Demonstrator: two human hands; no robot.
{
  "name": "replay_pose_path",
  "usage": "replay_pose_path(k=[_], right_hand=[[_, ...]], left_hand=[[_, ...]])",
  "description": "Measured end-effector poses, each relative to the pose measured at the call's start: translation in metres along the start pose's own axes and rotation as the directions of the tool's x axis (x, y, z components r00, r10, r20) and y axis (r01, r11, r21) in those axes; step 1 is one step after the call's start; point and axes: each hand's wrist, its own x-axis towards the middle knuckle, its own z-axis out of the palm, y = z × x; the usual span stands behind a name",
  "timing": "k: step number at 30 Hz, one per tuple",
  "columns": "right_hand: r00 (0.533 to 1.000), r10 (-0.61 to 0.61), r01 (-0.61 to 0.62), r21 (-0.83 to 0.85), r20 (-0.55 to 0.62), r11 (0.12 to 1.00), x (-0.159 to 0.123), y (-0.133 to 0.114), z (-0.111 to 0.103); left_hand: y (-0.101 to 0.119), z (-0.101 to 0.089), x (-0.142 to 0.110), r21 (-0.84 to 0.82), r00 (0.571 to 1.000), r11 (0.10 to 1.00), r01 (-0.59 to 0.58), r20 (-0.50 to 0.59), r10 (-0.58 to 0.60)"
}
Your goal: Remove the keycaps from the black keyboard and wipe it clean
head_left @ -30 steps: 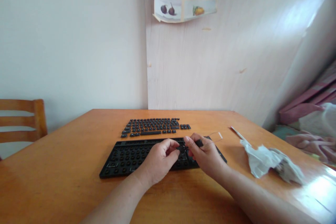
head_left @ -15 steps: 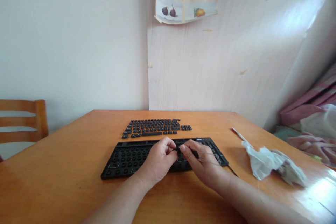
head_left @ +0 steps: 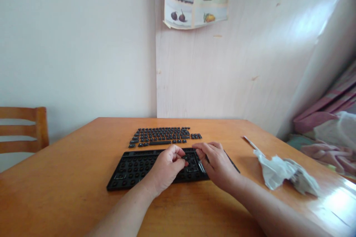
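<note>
Dozens of keycaps sit in rows, presumably preserving order; left hand pinches a small dark piece above the keyboard; right hand: grip hidden, can't tell.

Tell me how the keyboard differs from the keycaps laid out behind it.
The keyboard is one wide panel; the keycaps are many separate small pieces. The keyboard lies nearer, partly hidden by the left hand and right hand; the keycaps lie farther back, uncovered. Both are dark and rest on the wooden table.
</note>
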Motion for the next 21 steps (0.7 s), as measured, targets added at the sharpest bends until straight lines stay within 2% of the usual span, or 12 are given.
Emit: replay_pose_path(k=[4, 8, 14, 18, 21], right_hand=[[0.991, -0.013, 0.007, 0.052, 0.130, 0.999, -0.001, -0.005, 0.000], [0.989, 0.016, -0.026, 0.060, 0.149, 0.998, -0.001, -0.008, 0.001], [0.986, -0.032, 0.017, 0.089, 0.165, 0.996, 0.000, -0.008, 0.000], [0.983, -0.029, 0.014, 0.083, 0.182, 0.996, 0.001, -0.003, -0.001], [0.982, 0.053, -0.068, 0.081, 0.181, 0.994, 0.003, 0.008, 0.001]], left_hand=[[0.000, -0.001, 0.000, -0.015, 0.999, 1.000, -0.008, 0.041, 0.009], [-0.001, -0.003, 0.000, 0.039, 0.999, 0.999, -0.025, 0.050, 0.023], [-0.001, 0.001, -0.001, 0.049, 0.998, 0.998, -0.039, 0.054, 0.037], [-0.005, -0.001, 0.001, 0.225, 0.994, 0.969, -0.107, 0.038, 0.101], [-0.007, -0.011, 0.004, 0.387, 0.981, 0.911, -0.143, -0.066, 0.183]])
